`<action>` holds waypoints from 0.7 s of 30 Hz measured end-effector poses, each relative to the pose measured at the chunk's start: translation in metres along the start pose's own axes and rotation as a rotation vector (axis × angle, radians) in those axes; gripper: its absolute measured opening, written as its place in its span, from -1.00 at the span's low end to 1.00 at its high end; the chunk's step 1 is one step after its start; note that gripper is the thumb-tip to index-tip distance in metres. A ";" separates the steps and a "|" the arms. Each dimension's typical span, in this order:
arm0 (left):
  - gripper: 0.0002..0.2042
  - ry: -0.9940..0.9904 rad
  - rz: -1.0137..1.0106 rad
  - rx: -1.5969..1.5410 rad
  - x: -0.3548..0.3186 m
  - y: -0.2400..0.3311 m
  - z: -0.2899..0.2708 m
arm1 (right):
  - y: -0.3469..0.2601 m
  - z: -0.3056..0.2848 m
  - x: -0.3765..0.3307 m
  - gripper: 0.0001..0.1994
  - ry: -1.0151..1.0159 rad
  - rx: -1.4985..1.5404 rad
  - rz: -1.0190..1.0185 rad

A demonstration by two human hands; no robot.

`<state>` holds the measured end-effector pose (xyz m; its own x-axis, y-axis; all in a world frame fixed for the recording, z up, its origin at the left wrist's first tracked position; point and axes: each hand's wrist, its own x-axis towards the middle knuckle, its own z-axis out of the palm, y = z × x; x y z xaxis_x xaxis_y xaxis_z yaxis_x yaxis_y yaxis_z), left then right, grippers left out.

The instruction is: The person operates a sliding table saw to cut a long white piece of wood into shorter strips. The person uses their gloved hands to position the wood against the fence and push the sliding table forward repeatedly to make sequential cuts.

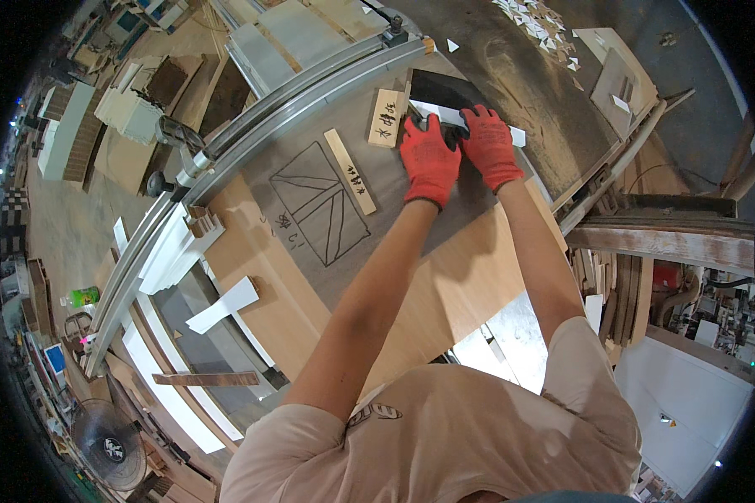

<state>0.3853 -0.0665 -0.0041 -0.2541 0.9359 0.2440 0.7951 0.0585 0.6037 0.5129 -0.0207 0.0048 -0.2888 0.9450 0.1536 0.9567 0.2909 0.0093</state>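
Both hands wear red knit gloves and press side by side on a narrow white strip of board lying at the far end of the grey saw table. The left hand lies palm down, fingers curled over the strip's near edge; the right hand does the same just beside it, touching the strip. A dark flat panel sits behind the strip. Left of the hands lie two pale wooden slats with black handwriting, one short, one long, beside a pencilled rectangle with diagonals.
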 end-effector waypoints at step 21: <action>-0.58 0.017 -0.012 -0.441 0.003 -0.018 0.000 | 0.016 0.002 0.012 -0.48 -0.010 0.047 -0.048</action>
<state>0.3697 -0.0653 -0.0142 -0.2734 0.9301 0.2452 0.4819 -0.0882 0.8718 0.5247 -0.0044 0.0045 -0.3346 0.9313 0.1441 0.9392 0.3420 -0.0299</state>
